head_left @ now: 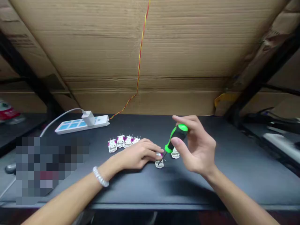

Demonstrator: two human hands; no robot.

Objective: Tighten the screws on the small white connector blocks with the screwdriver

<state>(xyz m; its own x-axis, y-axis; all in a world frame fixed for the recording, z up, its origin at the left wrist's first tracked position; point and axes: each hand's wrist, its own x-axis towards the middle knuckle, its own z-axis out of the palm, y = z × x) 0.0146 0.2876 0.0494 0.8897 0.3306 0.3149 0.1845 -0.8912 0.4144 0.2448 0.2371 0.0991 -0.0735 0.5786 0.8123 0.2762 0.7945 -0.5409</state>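
Observation:
My right hand [199, 147] grips a short screwdriver [175, 138] with a green and black handle. Its dark shaft slants down to the left, and the tip meets a small white-and-purple module [159, 163] lying on the table. The fingers of my left hand [142, 153] are closed at the back edge of that module and hold it against the tabletop; the fingertips partly cover it. Behind the screwdriver lies another white module [175, 153], half hidden. Beyond my left hand, several like modules [112, 145] with thin metal pins stand in a curved row.
A white power strip [99, 121] with blue sockets and a plugged-in white charger [88, 118] lies at the back left. A twisted red-yellow wire [140, 53] runs up the cardboard wall [187, 47]. A blurred-out patch covers the left front of the dark table [131, 190].

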